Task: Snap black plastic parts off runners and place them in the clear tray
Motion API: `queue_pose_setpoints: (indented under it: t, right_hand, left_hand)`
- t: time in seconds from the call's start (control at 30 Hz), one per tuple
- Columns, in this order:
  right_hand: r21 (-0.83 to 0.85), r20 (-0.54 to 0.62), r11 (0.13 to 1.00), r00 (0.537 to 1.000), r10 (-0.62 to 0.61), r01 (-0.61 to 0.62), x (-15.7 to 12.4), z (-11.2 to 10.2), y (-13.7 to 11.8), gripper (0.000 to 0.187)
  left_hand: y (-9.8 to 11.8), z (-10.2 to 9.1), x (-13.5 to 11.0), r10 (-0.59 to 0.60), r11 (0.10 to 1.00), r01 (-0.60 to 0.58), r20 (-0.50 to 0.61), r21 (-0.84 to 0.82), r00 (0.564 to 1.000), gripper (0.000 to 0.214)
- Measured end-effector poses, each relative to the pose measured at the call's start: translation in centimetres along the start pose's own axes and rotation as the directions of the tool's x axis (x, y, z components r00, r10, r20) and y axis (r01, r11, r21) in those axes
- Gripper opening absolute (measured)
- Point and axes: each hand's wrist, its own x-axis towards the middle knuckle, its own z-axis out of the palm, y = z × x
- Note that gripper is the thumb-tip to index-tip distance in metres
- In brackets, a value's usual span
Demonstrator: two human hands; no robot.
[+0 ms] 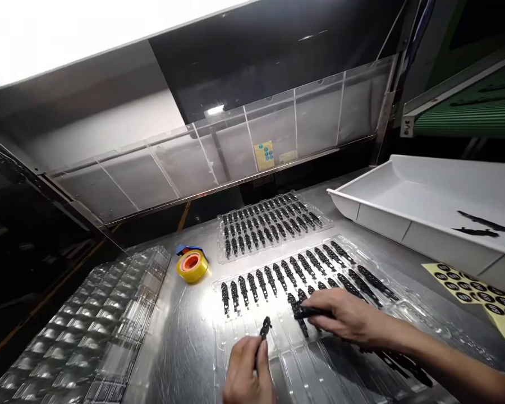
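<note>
Left hand [246,370] pinched shut on a small black moulded plastic part [265,328], right hand [345,315] closed on a second black plastic part [309,312], both over the near edge of the clear ribbed blister tray [252,336]. Probably light, stiff, a little fiddly (best taken at mid-length, by fingertips). Nearby: filled second tray [273,221] toward the far edge, yellow tape roll [192,265] left, white bin [429,196] right, nothing blocking.

Bare steel lies open between the tape roll [192,266] and clear tray [252,342]; white bin [425,207] walls the right.
</note>
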Motion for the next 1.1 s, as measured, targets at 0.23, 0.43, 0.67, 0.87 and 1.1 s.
queue_pose_setpoints:
  t: [0.23, 0.43, 0.67, 0.87, 1.1]
  right_hand:
    - [0.176, -0.143, 0.974, 0.976, 0.165, -0.139, -2.7, -0.5, 0.1, 0.042]
    - [0.202, -0.186, 0.974, 0.972, 0.143, -0.105, -3.5, -0.8, 0.6, 0.037]
    - [0.475, -0.153, 0.877, 0.975, 0.162, -0.071, -3.4, -0.1, 1.1, 0.034]
    - [0.718, 0.030, 0.682, 0.985, 0.169, -0.139, -2.8, 1.0, 0.6, 0.033]
    - [0.641, -0.069, 0.767, 0.992, 0.104, -0.036, -2.0, 1.6, 0.0, 0.028]
  left_hand:
    - [1.6, 6.5, 1.1, 0.091, 0.935, -0.182, 0.290, 0.306, 0.953, 0.020]
    - [2.2, 7.9, 0.5, -0.028, 0.901, -0.155, 0.410, 0.406, 0.912, 0.024]
    - [2.4, 6.4, 0.4, -0.168, 0.978, 0.108, 0.370, 0.176, 0.914, 0.032]
    - [3.5, 4.6, 0.9, -0.452, 0.703, 0.663, 0.558, -0.258, 0.696, 0.045]
    - [4.9, 3.5, 1.6, -0.404, 0.650, 0.669, 0.582, -0.360, 0.705, 0.033]
